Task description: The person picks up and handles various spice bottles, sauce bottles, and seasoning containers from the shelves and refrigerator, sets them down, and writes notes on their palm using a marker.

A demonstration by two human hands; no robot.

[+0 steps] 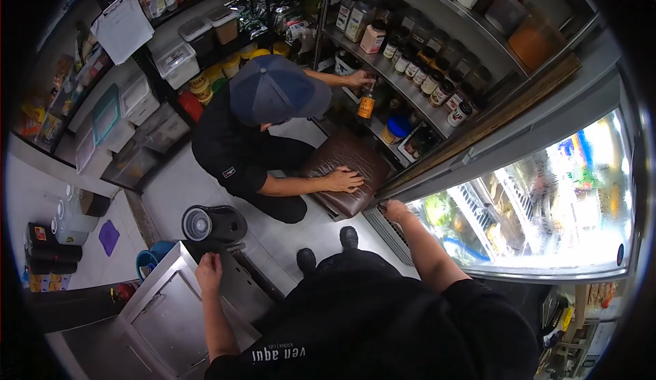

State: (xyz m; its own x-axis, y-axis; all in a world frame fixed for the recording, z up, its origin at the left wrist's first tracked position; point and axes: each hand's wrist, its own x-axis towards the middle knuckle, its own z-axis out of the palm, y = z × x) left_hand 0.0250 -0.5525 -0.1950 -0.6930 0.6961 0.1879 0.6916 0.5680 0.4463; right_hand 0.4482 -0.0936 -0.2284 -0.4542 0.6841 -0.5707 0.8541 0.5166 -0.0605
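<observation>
My left hand [208, 270] is over the corner of a steel counter [167, 308], its fingers curled together with nothing visible in them. At the near corner of the lit glass-door fridge [526, 195], my right hand [394, 210] is closed against the frame; what its fingers grip is hidden. A co-worker in a dark cap [277, 89] crouches in front of me. One of the co-worker's hands rests on a brown cushioned stool [347, 168], and the other holds a bottle with an orange label [366, 105] by the shelves.
Spice jars [437, 93] line a metal shelf [410, 93] at the upper right. Lidded bins [176, 62] and a clipboard [123, 26] are at the upper left. A round black appliance [213, 223] is near the counter. My shoes [349, 238] are on the floor close to the stool.
</observation>
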